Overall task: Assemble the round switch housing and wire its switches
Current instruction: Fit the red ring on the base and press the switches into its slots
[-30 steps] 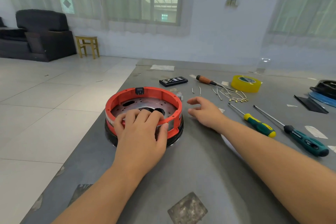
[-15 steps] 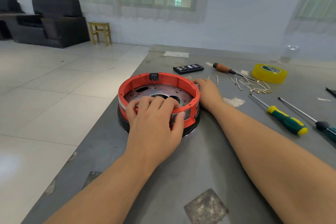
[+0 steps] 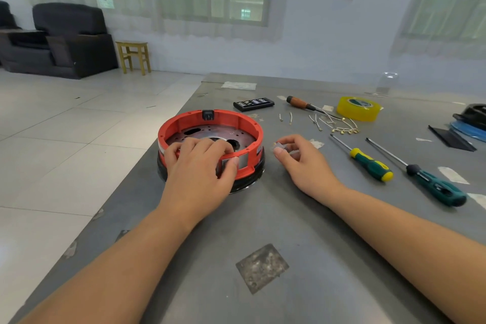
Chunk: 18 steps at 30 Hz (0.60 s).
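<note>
Head-view evidence places the round switch housing [image 3: 210, 144] on the grey bench [image 3: 289, 218], near its left edge, with the red ring seated on a dark base. The left hand [image 3: 200, 166] is laid over the near rim, its fingers curled down inside the ring and its thumb pressed against the outer wall beside a rectangular cutout [image 3: 243, 160]; the rim is thus gripped and steadied. Just to the right of the housing, a small pale part [image 3: 282, 148] is pinched between the thumb and fingers of the right hand [image 3: 302, 163]; it is judged to be a switch, though its detail is too blurred to be sure.

One dark switch [image 3: 207, 114] is seen fitted in the far wall of the ring. The near cutout appears unfilled, so the fitting of switches is judged to be at an early stage.

No wiring is judged to be done: the short wires with terminals [image 3: 339, 125] lie loose on the bench, well apart from the housing. Two screwdrivers [image 3: 368, 162] lie untouched to the right, and a roll of yellow tape [image 3: 359, 108] sits beyond the wires.
</note>
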Each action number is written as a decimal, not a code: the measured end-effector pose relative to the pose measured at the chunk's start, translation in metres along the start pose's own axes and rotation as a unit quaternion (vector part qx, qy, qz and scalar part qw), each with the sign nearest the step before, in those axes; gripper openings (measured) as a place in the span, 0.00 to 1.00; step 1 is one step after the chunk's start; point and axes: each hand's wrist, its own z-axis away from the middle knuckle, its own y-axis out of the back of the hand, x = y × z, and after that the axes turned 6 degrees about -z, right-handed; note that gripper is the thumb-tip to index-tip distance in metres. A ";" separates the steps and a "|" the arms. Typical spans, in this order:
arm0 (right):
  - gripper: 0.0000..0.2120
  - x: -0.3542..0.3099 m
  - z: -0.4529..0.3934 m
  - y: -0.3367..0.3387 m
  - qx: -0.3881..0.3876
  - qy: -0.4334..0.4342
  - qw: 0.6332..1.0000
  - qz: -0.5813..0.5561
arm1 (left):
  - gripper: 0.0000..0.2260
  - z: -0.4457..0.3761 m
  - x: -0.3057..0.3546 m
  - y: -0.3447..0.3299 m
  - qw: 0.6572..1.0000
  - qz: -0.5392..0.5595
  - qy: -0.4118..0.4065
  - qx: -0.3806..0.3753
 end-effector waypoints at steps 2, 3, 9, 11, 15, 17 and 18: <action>0.05 -0.006 0.020 0.006 -0.002 -0.013 0.998 -0.061 | 0.13 0.003 0.001 0.003 1.000 0.001 -0.006 0.001; 0.06 -0.008 0.029 0.008 -0.007 -0.021 0.996 -0.083 | 0.13 0.004 0.001 0.004 1.000 0.003 -0.009 0.002; 0.10 -0.025 0.060 0.017 -0.071 -0.002 0.978 -0.197 | 0.16 0.016 0.011 0.007 0.997 0.007 -0.079 -0.013; 0.09 -0.030 0.063 0.018 -0.083 -0.002 0.969 -0.231 | 0.17 0.018 0.014 0.006 0.995 0.003 -0.096 -0.013; 0.09 -0.035 0.067 0.014 -0.109 -0.006 0.954 -0.278 | 0.16 0.020 0.019 0.006 0.993 -0.013 -0.116 0.013; 0.12 -0.037 0.068 0.010 -0.114 -0.010 0.951 -0.288 | 0.18 0.021 0.023 0.005 0.989 -0.017 -0.148 0.018; 0.14 -0.038 0.069 0.009 -0.117 -0.010 0.950 -0.288 | 0.20 0.022 0.025 0.004 0.986 -0.016 -0.167 0.016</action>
